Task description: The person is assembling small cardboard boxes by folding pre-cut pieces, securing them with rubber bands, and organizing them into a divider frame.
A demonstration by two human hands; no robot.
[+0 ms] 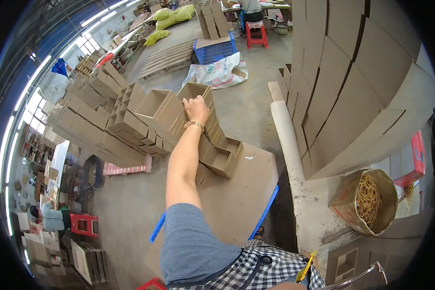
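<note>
Concrete floor (pixel 130 212) is surrounding a stack of brown boxes (pixel 216 131), where the left hand (pixel 196 110) is gripping the near rim of an open box (pixel 194 89) on top. Beside a yellow item (pixel 306 268), the right hand (pixel 315 261) is showing only partly, its grip indeterminable.

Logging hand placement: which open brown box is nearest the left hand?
The far box, at the central group's far end: the left hand overlaps its near rim, whereas the left box and near-right box lie farther off.
</note>
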